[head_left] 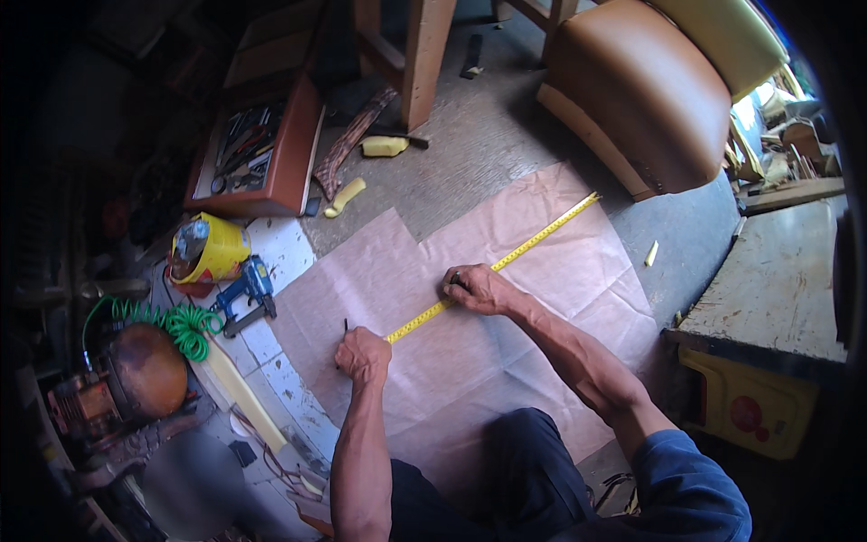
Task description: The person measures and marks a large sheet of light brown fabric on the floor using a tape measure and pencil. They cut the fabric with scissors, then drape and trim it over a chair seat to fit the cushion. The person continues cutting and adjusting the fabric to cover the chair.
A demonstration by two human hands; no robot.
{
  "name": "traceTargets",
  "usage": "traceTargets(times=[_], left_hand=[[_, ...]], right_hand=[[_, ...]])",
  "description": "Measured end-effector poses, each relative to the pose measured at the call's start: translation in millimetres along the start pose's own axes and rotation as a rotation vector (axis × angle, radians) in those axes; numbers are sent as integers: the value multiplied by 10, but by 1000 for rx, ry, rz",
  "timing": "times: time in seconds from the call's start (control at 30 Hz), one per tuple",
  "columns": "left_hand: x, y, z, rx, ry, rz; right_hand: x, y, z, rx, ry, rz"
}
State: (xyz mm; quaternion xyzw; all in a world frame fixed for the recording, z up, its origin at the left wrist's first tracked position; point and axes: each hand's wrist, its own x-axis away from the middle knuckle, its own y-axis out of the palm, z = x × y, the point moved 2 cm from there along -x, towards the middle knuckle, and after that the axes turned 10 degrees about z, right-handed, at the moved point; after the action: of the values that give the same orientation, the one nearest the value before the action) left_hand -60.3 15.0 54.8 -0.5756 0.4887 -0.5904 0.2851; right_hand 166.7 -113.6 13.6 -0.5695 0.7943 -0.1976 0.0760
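Note:
A yellow tape measure blade [545,232] runs slantwise over a large creased sheet of brownish paper or cloth [578,334] on the floor. My left hand [363,355] is closed at the blade's near end, with a thin dark pen-like stick [345,325] poking out of the fist. Whether the tape's case is inside that fist I cannot tell. Farther along, my right hand [479,288] presses down with bent fingers on the blade's middle. Something dark shows under those fingers, too hidden to name. The blade's far end lies near the sheet's upper right edge.
At left stand an open tool drawer [293,172], a yellow bucket [224,248], a blue staple gun [256,282], a green coiled hose [190,327] and a rusty compressor tank [149,366]. A brown padded seat [637,86] is at upper right, a worn bench [768,285] at right.

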Motion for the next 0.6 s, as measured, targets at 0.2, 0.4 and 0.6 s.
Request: traceTargets(times=[0.2,0.4,0.6], left_hand=[[-28,103,-263,404,70,-310],[885,597,-356,819,31,-517],[2077,690,202,1159,-225,-880]], right_hand=[[715,-188,-295,-125,296,484],[1689,-48,-450,-222,826,539],[2126,232,-563,-296,716,501]])
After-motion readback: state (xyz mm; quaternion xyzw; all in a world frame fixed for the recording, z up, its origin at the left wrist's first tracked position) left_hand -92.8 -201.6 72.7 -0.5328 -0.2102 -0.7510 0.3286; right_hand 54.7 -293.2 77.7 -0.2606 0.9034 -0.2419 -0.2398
